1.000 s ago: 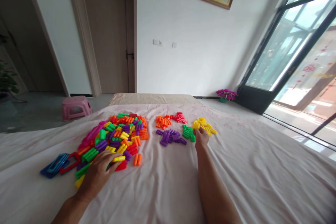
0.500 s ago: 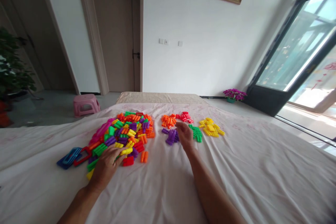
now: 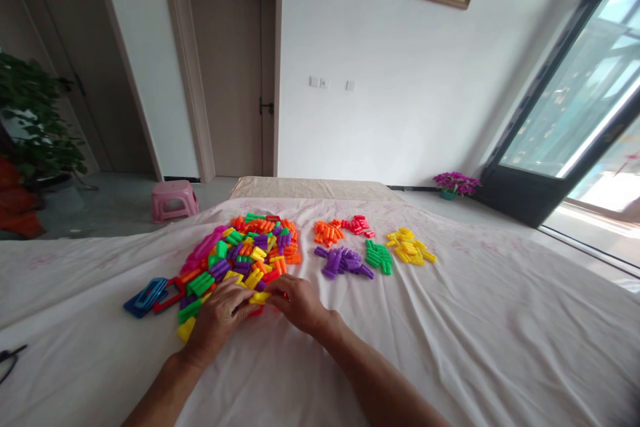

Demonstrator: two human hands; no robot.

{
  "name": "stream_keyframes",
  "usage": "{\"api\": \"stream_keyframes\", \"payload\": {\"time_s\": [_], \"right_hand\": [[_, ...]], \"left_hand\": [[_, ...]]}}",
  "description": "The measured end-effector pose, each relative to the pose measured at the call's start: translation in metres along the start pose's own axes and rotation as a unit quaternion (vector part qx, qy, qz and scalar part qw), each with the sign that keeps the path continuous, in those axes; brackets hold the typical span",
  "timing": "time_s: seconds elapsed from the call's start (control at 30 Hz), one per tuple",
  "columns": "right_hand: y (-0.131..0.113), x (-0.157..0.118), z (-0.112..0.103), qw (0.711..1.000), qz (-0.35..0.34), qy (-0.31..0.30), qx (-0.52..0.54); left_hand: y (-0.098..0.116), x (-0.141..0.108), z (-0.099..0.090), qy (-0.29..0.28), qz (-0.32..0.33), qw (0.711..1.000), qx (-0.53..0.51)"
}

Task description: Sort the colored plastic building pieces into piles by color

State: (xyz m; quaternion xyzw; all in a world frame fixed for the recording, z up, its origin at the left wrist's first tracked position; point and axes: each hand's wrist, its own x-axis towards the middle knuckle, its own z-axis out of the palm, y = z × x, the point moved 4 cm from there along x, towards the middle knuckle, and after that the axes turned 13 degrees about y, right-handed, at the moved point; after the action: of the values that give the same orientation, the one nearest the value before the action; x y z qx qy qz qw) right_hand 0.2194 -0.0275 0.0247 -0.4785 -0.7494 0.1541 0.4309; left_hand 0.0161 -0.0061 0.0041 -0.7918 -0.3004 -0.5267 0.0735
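Note:
Low over the near edge of a mixed heap of plastic building blocks (image 3: pixel 245 257), my left hand (image 3: pixel 220 313) pinches a yellow block (image 3: pixel 259 297) by its left end. My right hand (image 3: pixel 300 303) meets it from the other side, its thumb and fingers closed on the block's right end. A bit of red shows at the right fingertips. To the right lie single-colour groups: orange blocks (image 3: pixel 329 233), red blocks (image 3: pixel 357 225), purple blocks (image 3: pixel 343 261), green blocks (image 3: pixel 379 257) and yellow blocks (image 3: pixel 411 247).
Blue frame-shaped pieces (image 3: pixel 145 298) and a red frame piece (image 3: pixel 170 295) lie left of the heap, with a magenta piece (image 3: pixel 205 247) behind. A wrinkled pale cloth (image 3: pixel 450 347) covers the surface. A pink stool (image 3: pixel 174 200) stands on the floor beyond.
My right hand has moved left from the purple group to the yellow block in my left hand. More purple blocks show now where that hand was. The view has shifted slightly.

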Motion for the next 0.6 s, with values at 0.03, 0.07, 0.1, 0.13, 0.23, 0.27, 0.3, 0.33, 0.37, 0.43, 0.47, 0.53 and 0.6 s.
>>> {"api": "stream_keyframes", "payload": {"time_s": [0.03, 0.07, 0.1, 0.13, 0.23, 0.27, 0.3, 0.33, 0.37, 0.43, 0.47, 0.53, 0.6], "right_hand": [[0.005, 0.002, -0.003, 1.0, 0.004, 0.01, 0.001], [0.012, 0.005, -0.008, 1.0, 0.012, 0.028, 0.003], [0.021, 0.008, -0.015, 0.998, 0.026, 0.055, 0.005], [0.032, 0.011, -0.026, 0.994, 0.048, 0.094, 0.008], [0.075, 0.015, -0.076, 0.957, 0.143, 0.254, 0.01], [0.09, 0.013, -0.096, 0.937, 0.168, 0.307, 0.002], [0.105, 0.008, -0.117, 0.914, 0.187, 0.361, -0.01], [0.119, 0.003, -0.136, 0.895, 0.202, 0.397, -0.02], [0.133, -0.005, -0.154, 0.874, 0.224, 0.43, -0.025], [0.16, -0.023, -0.185, 0.833, 0.273, 0.48, -0.041], [0.173, -0.033, -0.197, 0.815, 0.29, 0.498, -0.051], [0.197, -0.054, -0.217, 0.776, 0.326, 0.537, -0.049], [0.216, -0.071, -0.23, 0.738, 0.346, 0.578, -0.029]], "left_hand": [[-0.001, 0.001, -0.001, -0.003, 0.003, 1.0, 0.002], [-0.003, 0.003, -0.004, -0.003, 0.0, 1.0, 0.005], [-0.008, 0.004, -0.009, -0.002, -0.007, 1.0, 0.009], [-0.015, 0.006, -0.017, 0.006, -0.023, 1.0, 0.017], [-0.047, 0.008, -0.049, 0.064, -0.107, 0.988, 0.09], [-0.06, 0.007, -0.061, 0.075, -0.144, 0.977, 0.135], [-0.072, 0.003, -0.072, 0.09, -0.182, 0.961, 0.19], [-0.084, -0.001, -0.082, 0.088, -0.225, 0.938, 0.248], [-0.095, -0.007, -0.091, 0.085, -0.277, 0.907, 0.305], [-0.112, -0.019, -0.101, 0.041, -0.372, 0.845, 0.383], [-0.118, -0.024, -0.103, 0.016, -0.408, 0.822, 0.398], [-0.123, -0.029, -0.102, -0.017, -0.449, 0.802, 0.394], [-0.124, -0.029, -0.1, -0.02, -0.457, 0.81, 0.366]]}}
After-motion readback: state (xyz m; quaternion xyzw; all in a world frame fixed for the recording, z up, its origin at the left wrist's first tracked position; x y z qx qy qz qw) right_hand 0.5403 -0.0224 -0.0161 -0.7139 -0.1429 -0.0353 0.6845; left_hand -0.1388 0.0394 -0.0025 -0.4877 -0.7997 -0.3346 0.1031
